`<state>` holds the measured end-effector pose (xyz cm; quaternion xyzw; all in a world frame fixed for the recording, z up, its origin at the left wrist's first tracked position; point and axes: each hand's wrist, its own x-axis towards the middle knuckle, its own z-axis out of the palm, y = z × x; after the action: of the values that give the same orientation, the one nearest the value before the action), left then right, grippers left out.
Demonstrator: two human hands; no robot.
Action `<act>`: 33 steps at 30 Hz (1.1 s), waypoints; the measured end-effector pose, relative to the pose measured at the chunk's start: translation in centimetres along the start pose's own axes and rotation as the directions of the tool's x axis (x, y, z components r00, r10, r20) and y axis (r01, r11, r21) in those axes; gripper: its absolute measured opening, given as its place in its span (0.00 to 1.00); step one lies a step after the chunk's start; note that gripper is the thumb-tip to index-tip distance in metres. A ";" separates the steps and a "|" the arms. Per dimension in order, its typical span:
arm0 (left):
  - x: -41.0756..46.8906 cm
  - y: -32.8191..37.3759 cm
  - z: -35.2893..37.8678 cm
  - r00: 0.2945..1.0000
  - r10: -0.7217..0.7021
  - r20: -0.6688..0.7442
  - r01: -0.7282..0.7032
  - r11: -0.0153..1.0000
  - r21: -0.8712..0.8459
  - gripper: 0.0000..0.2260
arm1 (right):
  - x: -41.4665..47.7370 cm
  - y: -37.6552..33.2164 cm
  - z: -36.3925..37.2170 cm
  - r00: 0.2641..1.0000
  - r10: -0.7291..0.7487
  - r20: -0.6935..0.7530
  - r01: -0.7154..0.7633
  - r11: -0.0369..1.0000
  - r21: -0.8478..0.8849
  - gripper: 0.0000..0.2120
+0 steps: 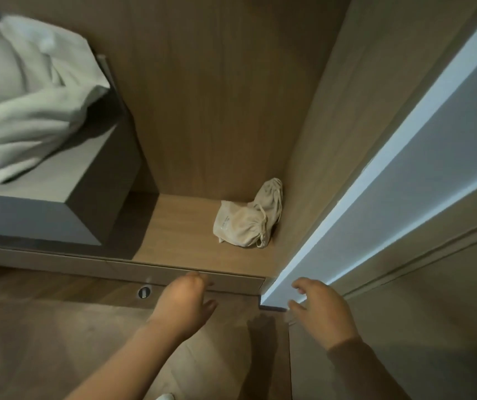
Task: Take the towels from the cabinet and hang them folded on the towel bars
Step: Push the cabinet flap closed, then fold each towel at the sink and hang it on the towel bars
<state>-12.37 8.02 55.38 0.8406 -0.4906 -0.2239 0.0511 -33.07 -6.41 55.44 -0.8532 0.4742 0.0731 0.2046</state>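
left hand (182, 304) loosely curled, empty - right hand (321, 313) empty too, fingers (300, 284) spread; white towels (24, 111) heaped at ten o'clock, cloth bag (246, 220) on the cabinet floor (179, 226) at twelve.

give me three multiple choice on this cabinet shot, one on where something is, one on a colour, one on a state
1. Where does the drawstring bag lie?
A on a hanger
B on the cabinet floor, near the right wall
C in a drawer

2. What colour is the crumpled cloth on the grey box?
A white
B red
C dark blue

3. What do the left hand and right hand hold?
A a towel each
B one shared towel
C nothing

Key: B, it sits low in the back corner; A, its folds are pale white; C, both reach forward bare.
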 end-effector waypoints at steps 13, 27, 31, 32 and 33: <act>-8.5 3.7 -12.6 0.914 -0.061 -0.401 0.015 0.993 -0.118 0.18 | -3.9 -6.2 -15.6 0.895 -0.330 -0.300 0.360 0.932 0.050 0.15; -11.2 -7.0 -26.0 0.748 -0.084 -0.659 0.003 0.992 -0.123 0.16 | -1.3 -25.1 -22.1 0.681 -0.571 -0.458 0.610 0.789 -0.076 0.15; -12.0 -13.3 -28.7 0.729 -0.095 -0.678 -0.007 0.989 -0.147 0.17 | -0.8 -31.8 -21.0 0.664 -0.588 -0.463 0.622 0.777 -0.096 0.16; -12.1 -15.0 -29.3 0.721 -0.096 -0.687 -0.008 0.989 -0.147 0.17 | -0.7 -33.5 -20.7 0.658 -0.591 -0.466 0.626 0.774 -0.098 0.16; -12.2 -16.7 -29.9 0.714 -0.099 -0.693 -0.006 0.989 -0.148 0.17 | -0.5 -35.2 -20.2 0.653 -0.593 -0.470 0.629 0.771 -0.098 0.16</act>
<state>8.67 22.99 81.01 0.8692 -0.3967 0.0750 0.2853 -5.23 1.94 83.78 -0.9450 0.1966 -0.2291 0.1256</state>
